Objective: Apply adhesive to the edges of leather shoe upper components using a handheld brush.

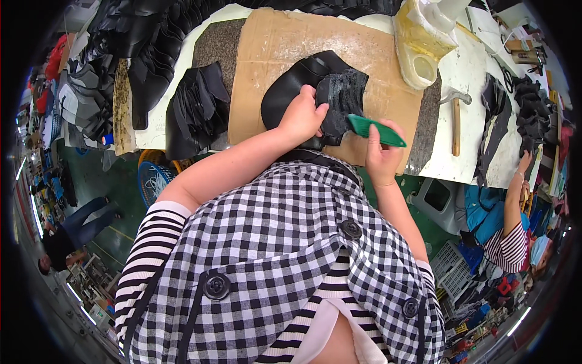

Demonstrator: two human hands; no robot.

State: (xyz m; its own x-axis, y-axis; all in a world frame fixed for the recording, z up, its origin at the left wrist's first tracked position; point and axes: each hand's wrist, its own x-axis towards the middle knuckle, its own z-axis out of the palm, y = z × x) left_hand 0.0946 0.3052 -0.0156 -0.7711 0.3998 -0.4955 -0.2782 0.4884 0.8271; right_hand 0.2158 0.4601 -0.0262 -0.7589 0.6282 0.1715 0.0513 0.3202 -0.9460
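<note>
On a sheet of brown cardboard [267, 45] lies a fanned stack of black leather-like pieces [291, 91]. Their overlapped edges at the right look grey and streaked. My left hand [301, 118] is closed on the stack near its middle, thumb and index finger resting on top; the other fingertips are partly hidden. Gripped in my right hand [383, 156] is a green brush [376, 131], thumb on its near side. Its working end points left and touches or nearly touches the streaked edges; the bristles are hard to make out.
A glue-crusted yellowish container [422, 42] stands at the cardboard's far right corner. Right of it lies a hammer [456, 124]. More black pieces [197, 112] sit at the left, with tall piles [130, 36] behind. A co-worker's hand [525, 162] reaches the table's right end.
</note>
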